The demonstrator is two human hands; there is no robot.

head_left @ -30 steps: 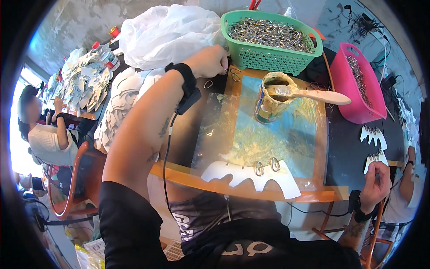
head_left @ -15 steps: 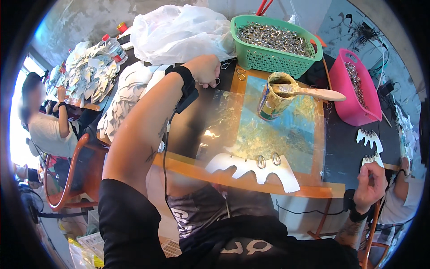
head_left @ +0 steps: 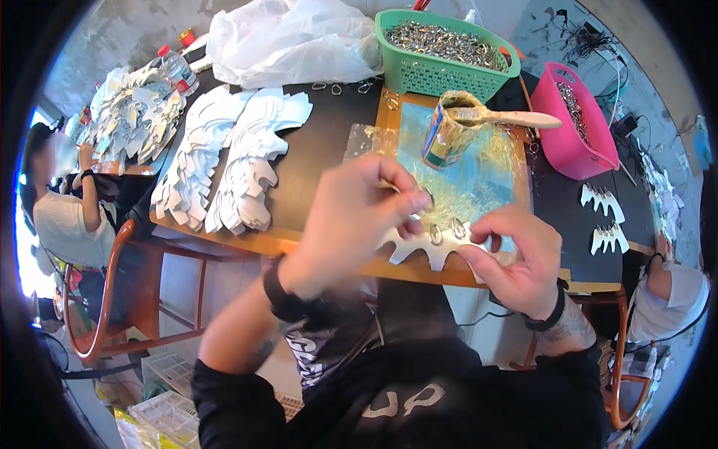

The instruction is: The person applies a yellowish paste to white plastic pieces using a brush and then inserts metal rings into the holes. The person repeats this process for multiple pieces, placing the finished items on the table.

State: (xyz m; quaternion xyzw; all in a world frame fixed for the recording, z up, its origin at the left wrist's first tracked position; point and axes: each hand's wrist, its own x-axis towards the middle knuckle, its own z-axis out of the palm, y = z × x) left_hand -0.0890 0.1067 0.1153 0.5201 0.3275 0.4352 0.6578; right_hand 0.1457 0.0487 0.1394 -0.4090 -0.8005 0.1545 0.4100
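Observation:
A white piece with a scalloped, toothed edge (head_left: 419,251) lies at the table's front edge, with two metal rings (head_left: 436,233) standing along its top. My right hand (head_left: 520,258) pinches its right end between thumb and fingers. Just above the piece, my left hand (head_left: 351,217) is closed on another metal ring (head_left: 428,197), held at the fingertips and partly hidden by them. The left hand is slightly blurred and covers the left end of the piece. Beneath lies a glue-smeared clear sheet over a blue patch (head_left: 419,135).
A glue-caked can (head_left: 441,146) with a wooden-handled brush (head_left: 523,118) stands behind my hands. Green (head_left: 449,75) and pink (head_left: 565,142) baskets hold metal rings. Stacked white pieces (head_left: 250,172) lie left; ringed pieces (head_left: 609,238) right. A co-worker (head_left: 67,217) sits far left.
My left hand has come from the rings at the back of the table to the white piece, carrying a ring. My right hand has moved left from the finished-looking pieces onto the white piece's end.

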